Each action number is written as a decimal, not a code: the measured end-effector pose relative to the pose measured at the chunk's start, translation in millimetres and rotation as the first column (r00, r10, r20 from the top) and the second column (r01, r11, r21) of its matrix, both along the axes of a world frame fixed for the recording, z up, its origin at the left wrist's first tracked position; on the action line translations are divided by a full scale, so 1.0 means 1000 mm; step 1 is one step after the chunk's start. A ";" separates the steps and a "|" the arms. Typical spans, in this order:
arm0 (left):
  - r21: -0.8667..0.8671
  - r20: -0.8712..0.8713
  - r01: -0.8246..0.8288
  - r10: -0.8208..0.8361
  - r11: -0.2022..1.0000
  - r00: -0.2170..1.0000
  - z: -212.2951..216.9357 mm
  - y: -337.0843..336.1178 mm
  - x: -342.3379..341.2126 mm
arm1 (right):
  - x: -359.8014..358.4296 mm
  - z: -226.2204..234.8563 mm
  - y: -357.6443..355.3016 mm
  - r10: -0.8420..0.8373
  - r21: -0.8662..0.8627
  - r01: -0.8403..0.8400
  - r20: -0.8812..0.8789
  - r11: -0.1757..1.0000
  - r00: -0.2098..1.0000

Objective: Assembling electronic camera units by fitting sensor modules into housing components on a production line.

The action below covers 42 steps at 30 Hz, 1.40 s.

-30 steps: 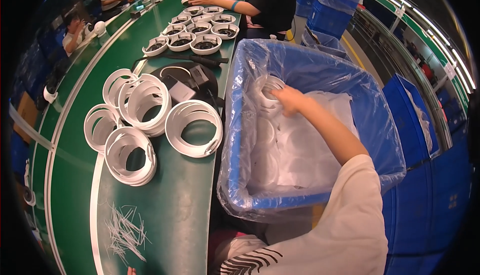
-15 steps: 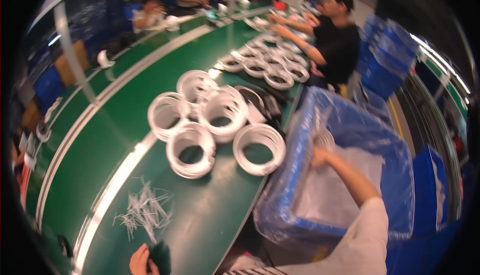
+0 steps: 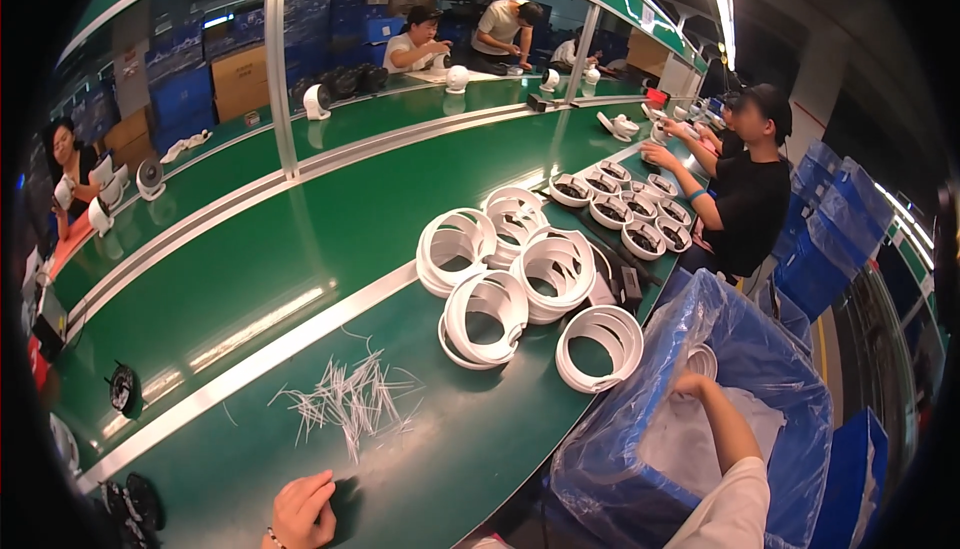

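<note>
Reaching into the blue-lined bin (image 3: 640, 469) at right, the right hand (image 3: 693, 385) met a white ring (image 3: 702, 359), its grip unclear; lifting gently seemed wise, left hand (image 3: 300, 511) resting flat on the worktop (image 3: 300, 249).

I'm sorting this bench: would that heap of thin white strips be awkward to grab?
Likely yes. The white strips lie thin, loose and crisscrossed on the green table, so they would probably scatter when pushed. They look light and bendy, so pinching a few seems easier than scooping.

Green bench (image 3: 300, 279) bears white rings (image 3: 520, 279) (and ties (image 3: 350, 399)).
</note>
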<state>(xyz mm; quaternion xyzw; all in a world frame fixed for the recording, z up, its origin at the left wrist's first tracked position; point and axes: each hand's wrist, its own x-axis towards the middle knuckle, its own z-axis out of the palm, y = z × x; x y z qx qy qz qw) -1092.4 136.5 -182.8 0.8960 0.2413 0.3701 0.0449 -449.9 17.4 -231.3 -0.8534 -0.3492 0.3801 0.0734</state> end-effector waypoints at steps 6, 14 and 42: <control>-0.029 -0.002 0.003 -0.003 1.000 1.000 -0.005 -0.004 -0.015 | -0.006 -0.050 -0.005 -0.257 0.569 0.306 -0.167 0.763 0.952; 0.015 -0.020 0.047 -0.046 0.999 0.999 0.006 0.011 -0.009 | 0.108 0.010 -0.017 -0.266 0.491 0.150 0.176 0.858 0.948; -0.157 0.059 0.498 -0.496 0.853 0.867 -0.013 0.009 0.023 | -0.304 0.007 0.060 0.504 0.044 0.978 -0.861 0.203 -0.066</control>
